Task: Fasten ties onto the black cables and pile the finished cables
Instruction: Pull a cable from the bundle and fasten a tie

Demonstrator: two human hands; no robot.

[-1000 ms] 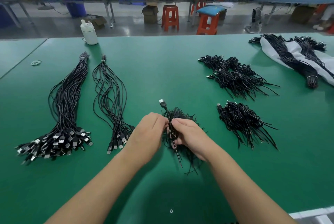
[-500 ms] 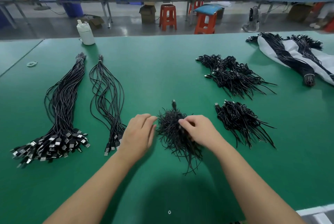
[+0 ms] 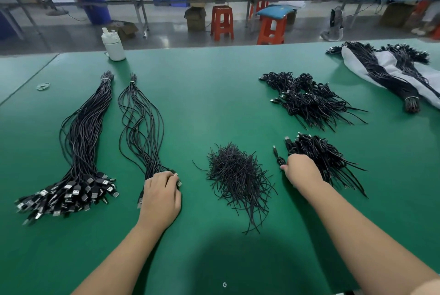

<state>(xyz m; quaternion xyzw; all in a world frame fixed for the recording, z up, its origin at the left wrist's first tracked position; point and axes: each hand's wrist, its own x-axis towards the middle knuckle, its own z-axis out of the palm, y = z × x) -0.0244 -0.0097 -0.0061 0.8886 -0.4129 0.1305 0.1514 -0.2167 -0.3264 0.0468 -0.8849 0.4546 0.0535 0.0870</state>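
Reaching out to either side, your hands have parted from the middle of the tabletop point(image 3: 214, 94). Your left hand point(image 3: 160, 196) lies palm down on the plug ends of the smaller cable bundle point(image 3: 140, 123), fingers curled over the connectors; whether it has closed round one cable you cannot tell from here. Your right hand point(image 3: 300, 171) rests at the near edge of the finished pile point(image 3: 321, 156), fingers bent onto a coiled cable point(image 3: 278, 155) beside it, though the grip itself is hidden behind the knuckles.

Half a second ago both hands met over the heap of ties point(image 3: 237, 175), the right one pinching at it; now the heap lies untouched between your forearms, and the cable that stood up from it is gone.

Left of the smaller bundle lies the thick cable bundle point(image 3: 78, 151), its metal plugs fanned toward you. Beyond the finished pile sits a larger far pile point(image 3: 309, 99), and further right more cables lie on a white bag point(image 3: 390, 66). A white bottle point(image 3: 113, 45) stands at the far edge.
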